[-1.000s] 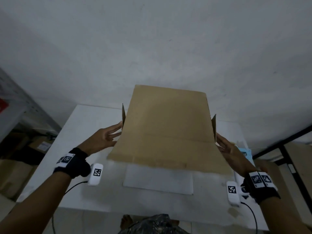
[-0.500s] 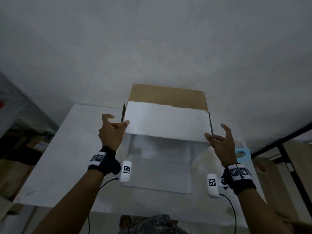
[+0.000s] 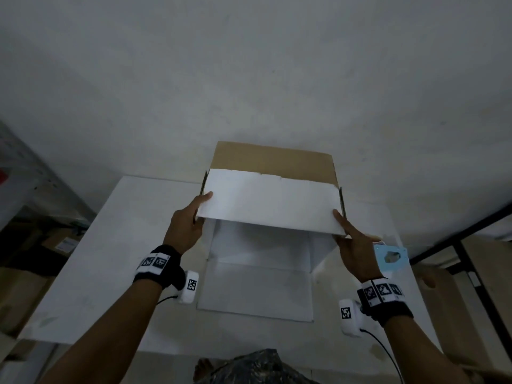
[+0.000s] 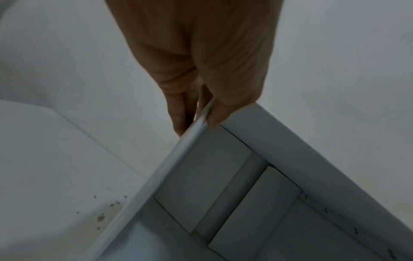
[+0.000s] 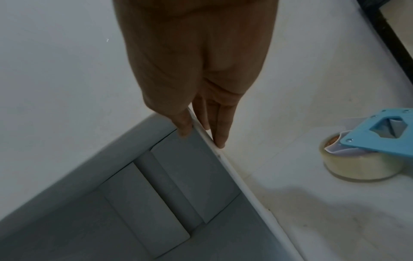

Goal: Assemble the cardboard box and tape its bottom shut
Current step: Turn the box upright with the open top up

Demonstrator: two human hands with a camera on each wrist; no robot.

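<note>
The fingers (image 4: 178, 116) of the left hand (image 3: 185, 227) are seen pinching the left side wall of the cardboard box (image 3: 273, 202): in the left wrist view the thumb is pressed on the inner face of the wall near its top corner and the other fingers are laid against the outer face, so the wall edge is clamped between them. The fingers (image 5: 220, 130) of the right hand (image 3: 356, 250) are applied in the mirrored way to the right side wall; in the right wrist view the thumb lies on the inside and at least two extended fingers lie along the outside, with the thin white edge held between. The box is thus gripped at both sides, opened into its rectangular shape, white on the outside and brown on the exposed inner face of the far panel. A white upper flap is seen folded across between the two thumbs in the head view. Inside, two inner flaps are seen folded flat with a gap left between them. The box is located at the middle of the white tabletop (image 3: 110, 253), its near flap lying flat on the surface toward the person. A tape dispenser (image 5: 366, 155) with a light blue handle and a clear roll is observed on the tabletop to the right of the box, near the right hand but apart from it. Black bands with printed markers are worn on both wrists.
</note>
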